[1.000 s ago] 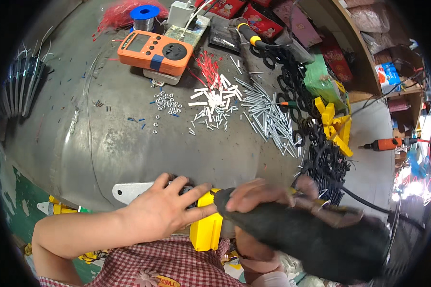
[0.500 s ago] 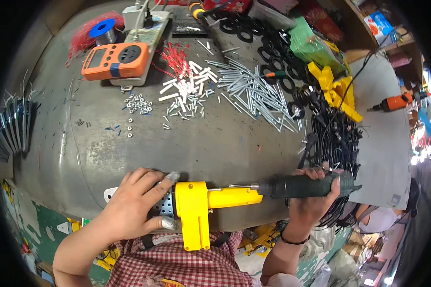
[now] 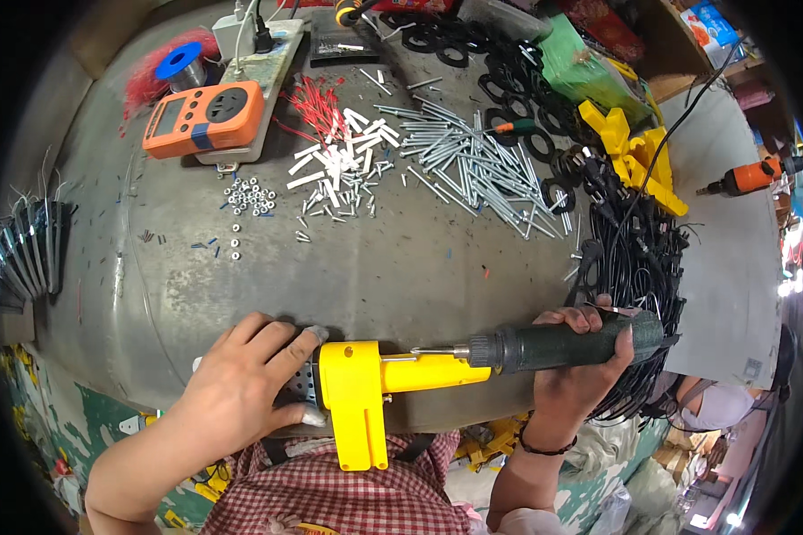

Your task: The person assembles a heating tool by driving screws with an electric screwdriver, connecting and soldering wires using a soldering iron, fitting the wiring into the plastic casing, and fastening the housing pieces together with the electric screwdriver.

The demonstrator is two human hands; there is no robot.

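At the near edge of the bench, my left hand (image 3: 247,379) is closed around the perforated metal sleeve (image 3: 303,383) of a yellow plastic tool housing (image 3: 355,406). Its fingertips are wrapped in pale tape. The housing's tapered arm (image 3: 433,374) points right, and a long screw stands out of its body alongside that arm. My right hand (image 3: 580,357) is wrapped around a dark electric screwdriver (image 3: 553,348), held level. The bit (image 3: 437,350) points left, its tip at the outer end of the screw; I cannot tell whether they touch.
Long screws (image 3: 482,169), white sleeves (image 3: 335,160) and small nuts (image 3: 252,196) lie beyond my hands. An orange meter (image 3: 203,119) stands at the back left. Black cords (image 3: 638,276), yellow plastic parts (image 3: 638,156) and another orange driver (image 3: 749,176) are on the right.
The electric screwdriver has moved slightly left, bringing its bit up to the screw. My left hand still grips the metal sleeve. The whole view has shifted a little.
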